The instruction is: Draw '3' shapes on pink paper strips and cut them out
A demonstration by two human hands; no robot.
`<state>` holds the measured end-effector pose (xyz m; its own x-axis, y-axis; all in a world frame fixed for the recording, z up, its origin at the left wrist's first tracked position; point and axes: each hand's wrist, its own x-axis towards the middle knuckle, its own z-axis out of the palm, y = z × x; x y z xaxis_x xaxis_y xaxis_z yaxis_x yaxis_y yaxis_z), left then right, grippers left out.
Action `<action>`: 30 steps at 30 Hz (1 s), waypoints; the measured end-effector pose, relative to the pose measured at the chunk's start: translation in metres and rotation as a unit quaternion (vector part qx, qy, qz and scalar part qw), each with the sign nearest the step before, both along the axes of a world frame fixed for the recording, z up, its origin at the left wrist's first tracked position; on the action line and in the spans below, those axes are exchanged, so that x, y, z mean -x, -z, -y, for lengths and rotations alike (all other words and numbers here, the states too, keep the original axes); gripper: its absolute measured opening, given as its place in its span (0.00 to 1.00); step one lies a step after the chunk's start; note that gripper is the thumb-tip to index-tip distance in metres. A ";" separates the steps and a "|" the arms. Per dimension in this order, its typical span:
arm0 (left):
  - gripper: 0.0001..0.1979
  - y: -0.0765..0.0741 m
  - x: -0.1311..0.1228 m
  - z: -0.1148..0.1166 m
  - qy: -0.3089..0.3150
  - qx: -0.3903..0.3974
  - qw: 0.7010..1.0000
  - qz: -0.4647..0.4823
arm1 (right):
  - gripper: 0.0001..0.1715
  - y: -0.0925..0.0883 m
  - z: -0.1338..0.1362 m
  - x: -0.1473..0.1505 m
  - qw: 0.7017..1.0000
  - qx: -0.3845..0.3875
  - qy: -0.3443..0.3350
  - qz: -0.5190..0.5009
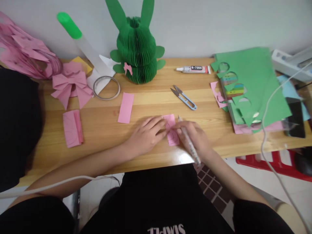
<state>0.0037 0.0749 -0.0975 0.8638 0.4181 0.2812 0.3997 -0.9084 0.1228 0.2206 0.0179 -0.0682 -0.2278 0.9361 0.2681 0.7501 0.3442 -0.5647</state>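
A small pink paper strip (173,138) with curved pen lines lies on the wooden table between both hands. My left hand (147,135) rests flat beside it, fingers spread, fingertips on its left edge. My right hand (195,136) holds a pen (190,146), tip pointing up and away from me, and its index fingertip touches the strip's right side. A plain pink strip (126,108) lies to the left of my hands. Further left is a folded pink piece (72,128) with drawn curves.
Blue-handled snips (184,97) and a glue tube (195,69) lie beyond my hands. A green paper rabbit (137,48) stands at the back. Tape ring (106,87) and pink bows (71,85) are left; green sheets (258,81) and a white cable (264,130) are right.
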 end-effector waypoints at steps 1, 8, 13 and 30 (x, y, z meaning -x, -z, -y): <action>0.17 0.000 0.000 0.000 0.000 0.000 1.000 -0.001 | 0.07 -0.003 -0.005 0.001 0.998 0.029 0.033 -0.039; 0.18 -0.002 -0.001 0.001 -0.004 0.010 1.000 0.025 | 0.14 0.006 -0.035 0.014 0.940 0.109 0.120 -0.300; 0.20 -0.004 -0.001 0.002 -0.005 0.027 0.999 0.025 | 0.11 0.021 -0.035 0.016 0.949 0.097 0.129 -0.271; 0.20 -0.007 -0.002 -0.005 0.063 0.013 0.998 0.010 | 0.14 0.031 -0.036 0.014 0.936 0.142 0.136 -0.291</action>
